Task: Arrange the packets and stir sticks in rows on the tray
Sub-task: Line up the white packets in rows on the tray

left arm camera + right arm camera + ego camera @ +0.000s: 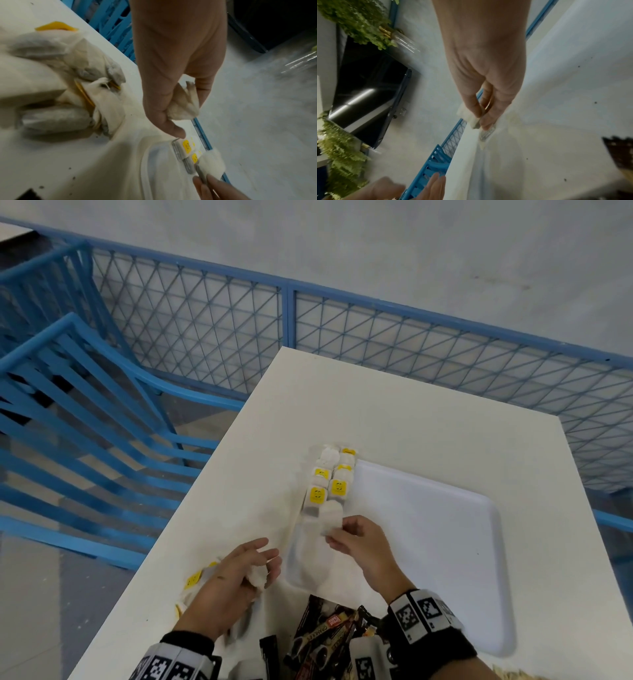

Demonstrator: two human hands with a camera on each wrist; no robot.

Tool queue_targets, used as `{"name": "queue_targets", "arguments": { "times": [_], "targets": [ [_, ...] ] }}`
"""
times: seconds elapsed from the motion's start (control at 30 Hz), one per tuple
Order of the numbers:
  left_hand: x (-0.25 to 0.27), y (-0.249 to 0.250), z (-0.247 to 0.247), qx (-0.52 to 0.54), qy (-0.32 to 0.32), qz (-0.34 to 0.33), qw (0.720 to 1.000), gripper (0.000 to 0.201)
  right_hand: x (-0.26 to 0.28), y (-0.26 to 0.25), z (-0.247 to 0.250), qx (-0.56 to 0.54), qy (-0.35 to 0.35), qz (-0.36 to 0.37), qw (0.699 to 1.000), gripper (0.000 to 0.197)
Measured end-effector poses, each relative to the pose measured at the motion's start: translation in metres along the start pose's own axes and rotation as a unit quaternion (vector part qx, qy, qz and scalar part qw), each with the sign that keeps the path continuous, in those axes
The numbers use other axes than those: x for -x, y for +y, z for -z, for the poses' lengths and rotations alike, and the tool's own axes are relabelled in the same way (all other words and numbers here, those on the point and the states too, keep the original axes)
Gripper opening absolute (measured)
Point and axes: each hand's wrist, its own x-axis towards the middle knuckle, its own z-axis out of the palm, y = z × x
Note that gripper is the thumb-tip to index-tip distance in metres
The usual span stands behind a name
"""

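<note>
A white tray (445,542) lies on the white table (394,405). Along its left edge run two rows of white tea bags with yellow tags (334,477). My right hand (337,534) pinches a white tea bag (331,517) at the near end of those rows; the same tea bag (468,117) shows in the right wrist view. My left hand (260,570) grips another white tea bag (181,106) left of the tray. A pile of loose tea bags (68,86) lies beside my left wrist.
Dark coffee stick packets (329,635) are heaped at the near table edge between my wrists. A blue slatted chair (75,412) stands left of the table, and a blue mesh fence (342,337) runs behind it.
</note>
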Motion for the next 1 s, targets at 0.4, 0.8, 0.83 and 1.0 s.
{"name": "queue_targets", "arguments": {
  "times": [0.4,0.8,0.83,1.0],
  "targets": [
    [0.003,-0.002,0.002,-0.004,-0.034,-0.006,0.999,0.029,-0.046,0.005,-0.003,0.168,0.149,0.016,0.974,0.013],
    [0.009,-0.001,-0.010,-0.117,-0.019,-0.041,0.992,0.023,-0.035,0.001,-0.007,0.189,0.174,0.054,0.965,0.029],
    [0.009,-0.001,-0.011,-0.127,-0.024,-0.043,0.991,0.021,-0.029,-0.001,-0.009,0.193,0.168,0.063,0.965,0.027],
    [0.011,-0.003,-0.018,-0.165,-0.037,-0.048,0.984,0.016,0.012,-0.014,-0.020,0.162,-0.046,0.089,0.982,0.013]
  ]
}}
